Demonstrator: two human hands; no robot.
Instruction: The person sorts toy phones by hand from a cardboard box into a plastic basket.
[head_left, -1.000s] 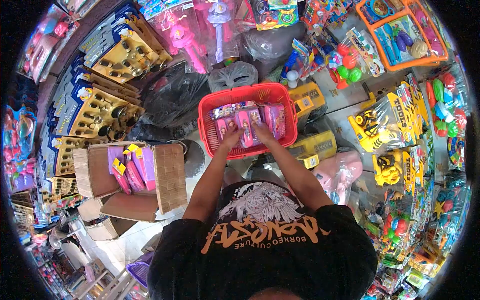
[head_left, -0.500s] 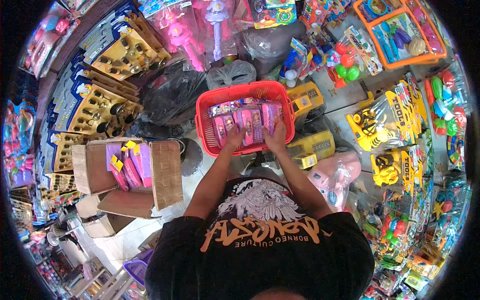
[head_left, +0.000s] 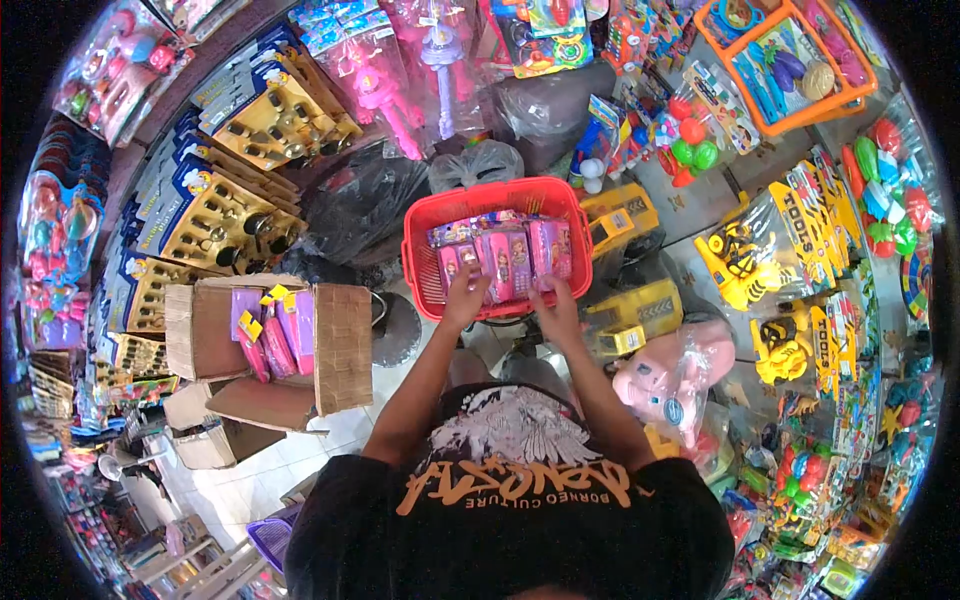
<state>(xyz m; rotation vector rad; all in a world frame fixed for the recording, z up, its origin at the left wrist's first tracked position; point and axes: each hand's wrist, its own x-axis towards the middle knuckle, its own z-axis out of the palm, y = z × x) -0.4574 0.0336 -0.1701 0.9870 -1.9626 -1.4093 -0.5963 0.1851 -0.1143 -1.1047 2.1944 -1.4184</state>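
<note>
A red plastic basket [head_left: 494, 195] holds several pink toy phones [head_left: 510, 262] in clear packaging, laid side by side with printed figures and keypads facing up. My left hand [head_left: 464, 297] reaches over the near rim, its fingers apart on the left pack. At the near right, my right hand [head_left: 556, 308] rests by the lower end of the right pack, thumb and fingers apart. Neither hand lifts a pack. To the left, an open cardboard box [head_left: 343, 350] contains pink and purple packs [head_left: 273, 345] with yellow labels.
Kitchen play sets [head_left: 215, 215] hang in rows at the left. Wrapped yellow toy trucks [head_left: 635, 315] and a pink wrapped toy [head_left: 680, 365] lie right of the basket. Yellow tool sets [head_left: 745, 260] and an orange tray [head_left: 800, 120] are farther right. Dark plastic bags [head_left: 365, 205] sit behind.
My hands have drawn back slightly toward the basket's near rim, and their fingers have eased off the packs. The whole view has shifted slightly; the packs stay in the basket.
</note>
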